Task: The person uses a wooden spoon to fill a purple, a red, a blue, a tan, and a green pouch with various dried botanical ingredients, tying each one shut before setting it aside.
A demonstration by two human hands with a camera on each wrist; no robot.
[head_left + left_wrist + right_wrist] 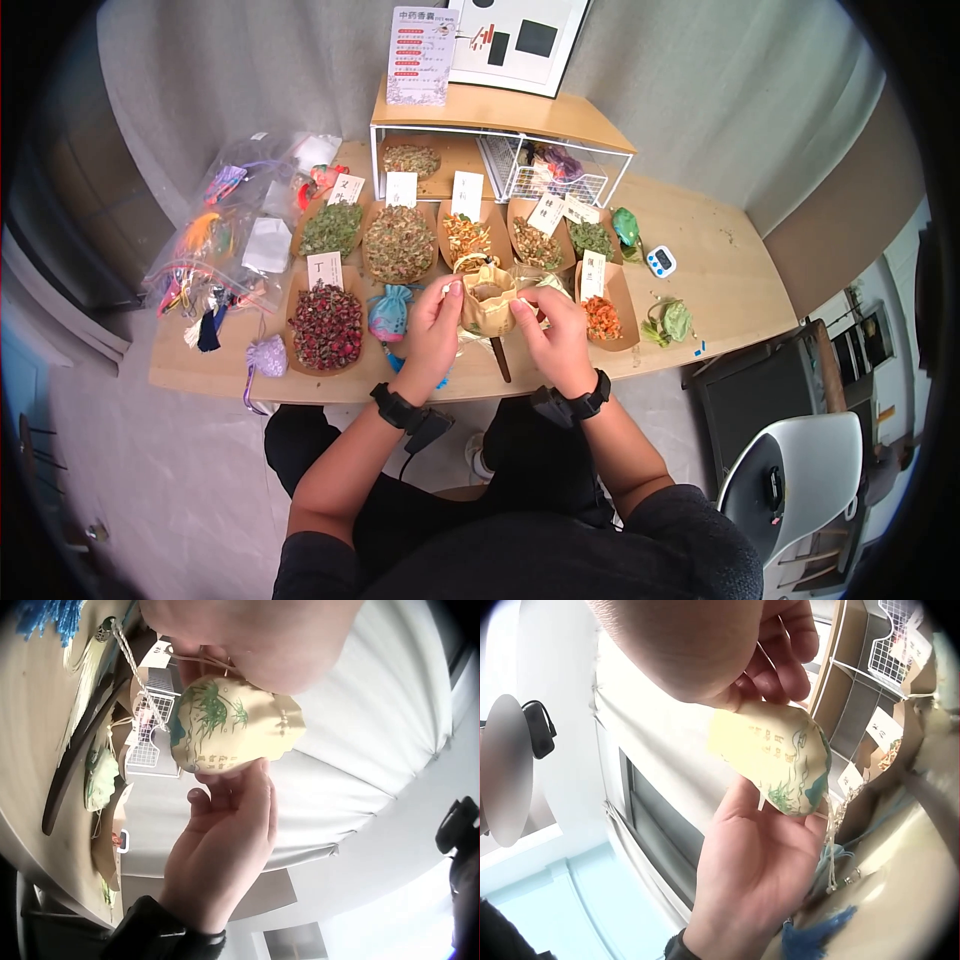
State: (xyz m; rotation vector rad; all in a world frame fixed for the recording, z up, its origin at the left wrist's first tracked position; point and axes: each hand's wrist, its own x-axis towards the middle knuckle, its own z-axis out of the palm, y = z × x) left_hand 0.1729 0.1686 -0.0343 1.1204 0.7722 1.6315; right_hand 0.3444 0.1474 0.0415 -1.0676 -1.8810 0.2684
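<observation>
A pale yellow cloth pouch is held up over the table's near edge, its gathered mouth open toward the head camera. The left hand grips its left side and the right hand pinches its right side. Green plants and small characters are printed on the pouch, seen in the left wrist view. In the right wrist view the pouch lies between both hands, with a braided cord hanging from its rounded end. What is inside the pouch cannot be made out.
Paper trays of dried herbs with labels stand behind the hands, among them red buds and orange pieces. A blue pouch, a dark stick, a green pouch and a timer lie on the table. Plastic bags are at left.
</observation>
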